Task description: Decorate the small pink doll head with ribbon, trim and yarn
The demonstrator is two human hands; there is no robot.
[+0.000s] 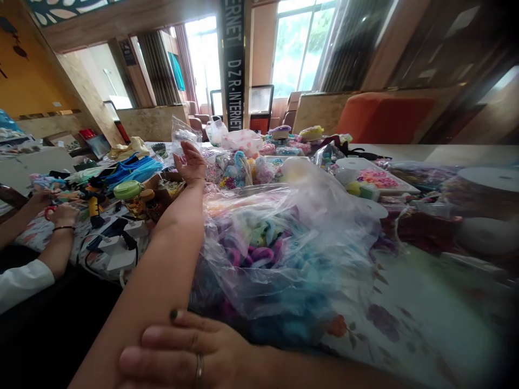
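Observation:
My left arm stretches forward over the cluttered table. My left hand (190, 163) is raised with its fingers loosely apart, touching the lower edge of a small clear plastic bag (183, 133). My right hand (182, 354), with a ring on one finger, lies flat across my left upper arm near the bottom edge and holds nothing. Just right of my left arm sits a large clear plastic bag (284, 243) stuffed with pastel craft pieces in purple, blue and green.
The table has a floral cloth (405, 324). A co-worker's hands (60, 215) and white sleeve (22, 281) work at the left among a green-lidded jar (128, 190), blue fabric (133, 168) and white chargers (117, 254). White round containers (486, 181) stand at right.

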